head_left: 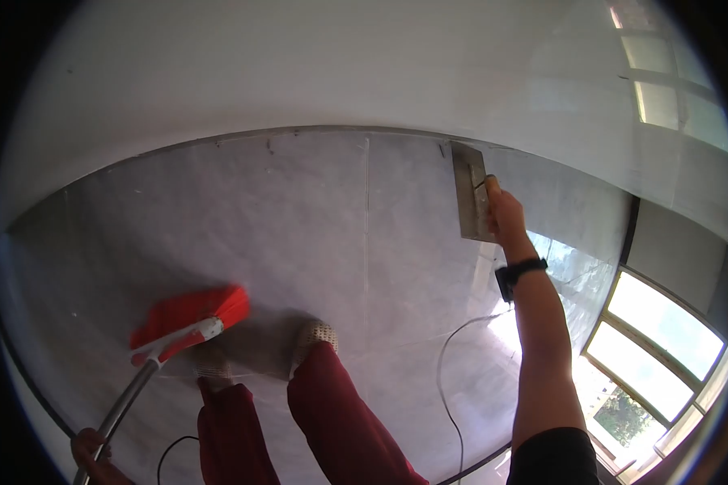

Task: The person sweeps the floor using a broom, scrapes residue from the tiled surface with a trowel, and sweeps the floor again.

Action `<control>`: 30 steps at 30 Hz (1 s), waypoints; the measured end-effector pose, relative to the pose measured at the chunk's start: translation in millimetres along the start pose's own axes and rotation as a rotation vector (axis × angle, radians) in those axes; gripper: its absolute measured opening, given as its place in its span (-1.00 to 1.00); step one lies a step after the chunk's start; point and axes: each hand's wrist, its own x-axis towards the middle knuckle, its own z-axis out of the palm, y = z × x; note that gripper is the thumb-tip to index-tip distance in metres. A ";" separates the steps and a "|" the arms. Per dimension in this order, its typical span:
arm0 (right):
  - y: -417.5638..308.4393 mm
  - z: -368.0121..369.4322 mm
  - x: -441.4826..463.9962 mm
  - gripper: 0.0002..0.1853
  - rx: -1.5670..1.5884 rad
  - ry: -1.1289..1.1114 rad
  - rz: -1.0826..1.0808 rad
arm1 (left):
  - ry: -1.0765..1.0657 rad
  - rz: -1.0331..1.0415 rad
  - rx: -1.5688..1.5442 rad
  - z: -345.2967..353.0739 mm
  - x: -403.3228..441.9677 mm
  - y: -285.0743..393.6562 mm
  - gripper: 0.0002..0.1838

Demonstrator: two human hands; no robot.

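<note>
My right hand (505, 217) is wrapped round the handle of a flat metal plastering trowel (464, 182). The trowel's far end reaches the line where the grey tiled floor meets the white wall. At the lower left, my left hand (95, 454) grips the silver pole of a broom (125, 396). Red bristles make up the broom head (194, 311), which is down by my feet on the floor. Part of the left hand is cut off by the dark rim of the view.
Glossy grey tiles (299, 218) cover the floor, with a white wall (299, 65) ahead. A thin pale cable (439, 368) curves across the floor, and a dark cable (170, 444) lies near my legs. Bright windows (663, 315) stand at the right.
</note>
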 end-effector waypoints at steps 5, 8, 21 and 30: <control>27.8 -7.2 -51.3 -0.75 0.009 -0.035 0.152 | -0.038 -0.001 -0.142 -3.6 5.2 -6.7 -0.65; 15.3 10.9 -54.6 -0.74 -0.087 -0.068 0.166 | 0.021 -0.121 -0.092 -1.2 6.7 -4.8 -0.64; 58.5 -27.9 -37.5 -0.61 0.044 0.113 0.242 | 0.157 -0.197 -0.011 10.1 12.8 -10.4 -0.60; 33.9 -66.6 35.9 -0.55 -0.001 0.203 0.232 | -0.013 0.036 -0.055 4.2 9.2 -15.2 -0.60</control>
